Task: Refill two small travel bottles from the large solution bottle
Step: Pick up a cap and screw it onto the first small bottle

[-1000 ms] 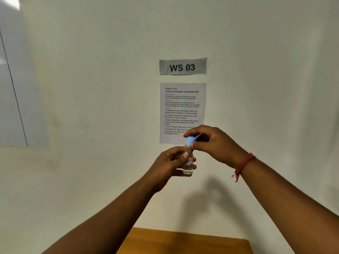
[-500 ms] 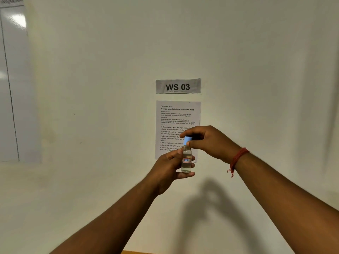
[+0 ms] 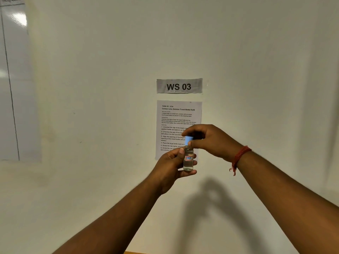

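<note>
A small clear travel bottle (image 3: 188,160) with a red and blue label is held upright in front of the wall, clear liquid inside it. My left hand (image 3: 171,166) grips its body from the left, thumb on the near side. My right hand (image 3: 211,140) comes from the right and pinches the light blue cap (image 3: 189,140) on the bottle's top. A red thread band sits on my right wrist. The large solution bottle and the other travel bottle are out of view.
A white wall fills the view. A grey sign (image 3: 179,86) reading WS 03 hangs over a printed task sheet (image 3: 176,118). A glossy white board (image 3: 12,83) is at far left. A sliver of wooden tabletop (image 3: 135,252) shows at the bottom edge.
My head has tilted up, so the sign and sheet sit lower and the tabletop has almost left the frame. Both hands stay on the bottle and cap, and more of the label now shows.
</note>
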